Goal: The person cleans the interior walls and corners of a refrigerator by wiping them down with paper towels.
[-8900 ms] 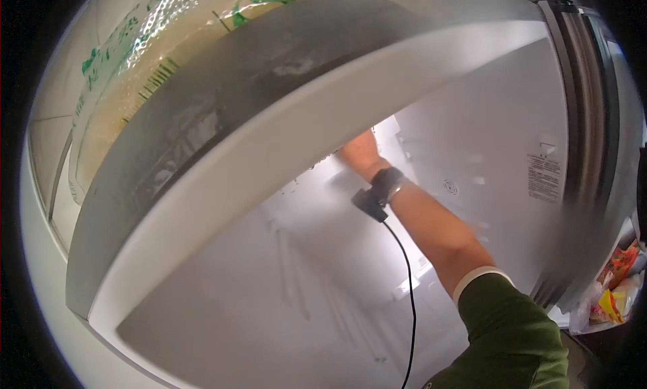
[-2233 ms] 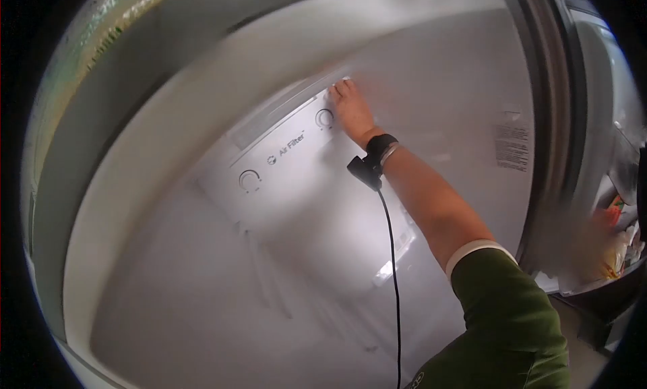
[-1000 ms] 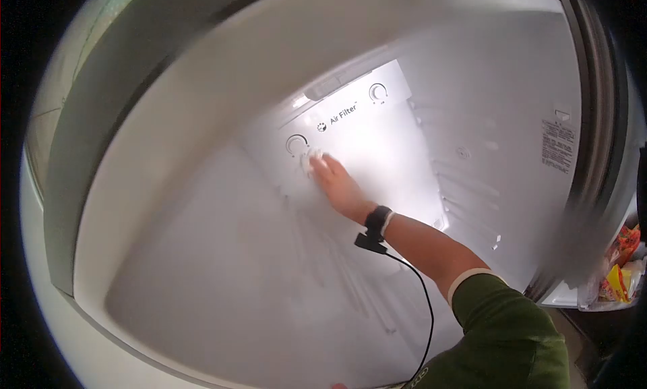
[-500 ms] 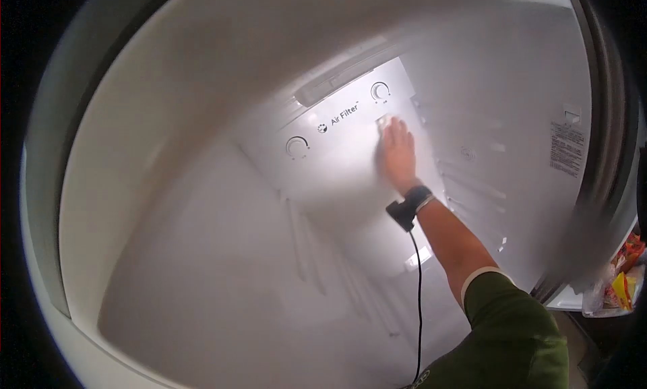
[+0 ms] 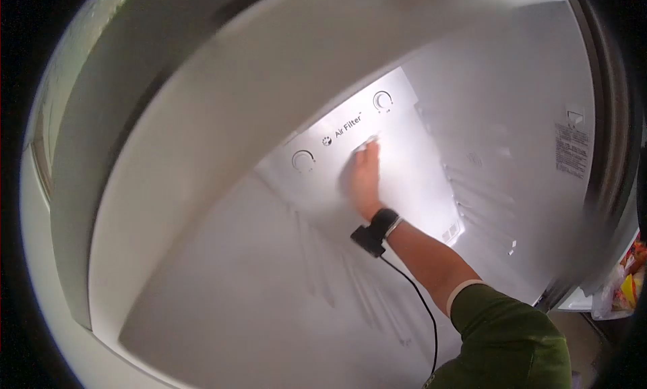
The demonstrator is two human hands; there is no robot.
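My right hand (image 5: pixel 366 178) reaches up into a fridge and presses against its pale back panel (image 5: pixel 404 160), below the "Air Filter" lettering. At the fingertips a small bit of white cloth (image 5: pixel 368 145) shows, held between the fingers and the panel; most of it is hidden under the hand. A black wrist device (image 5: pixel 379 232) with a cable hangs on that wrist. Above the hand are two round dials, the left dial (image 5: pixel 303 161) and the right dial (image 5: pixel 383 101). My left hand is out of view.
The fridge's curved front edge (image 5: pixel 162 160) arches close overhead and to the left. Shelf ridges (image 5: pixel 367 294) run along the side walls. A printed label (image 5: pixel 571 150) is on the right wall. At the far right, colourful packages (image 5: pixel 630 288) sit in a bin.
My right hand has slid left and a little down across the panel with the white cloth. The view has shifted slightly, showing more of the fridge's front edge.
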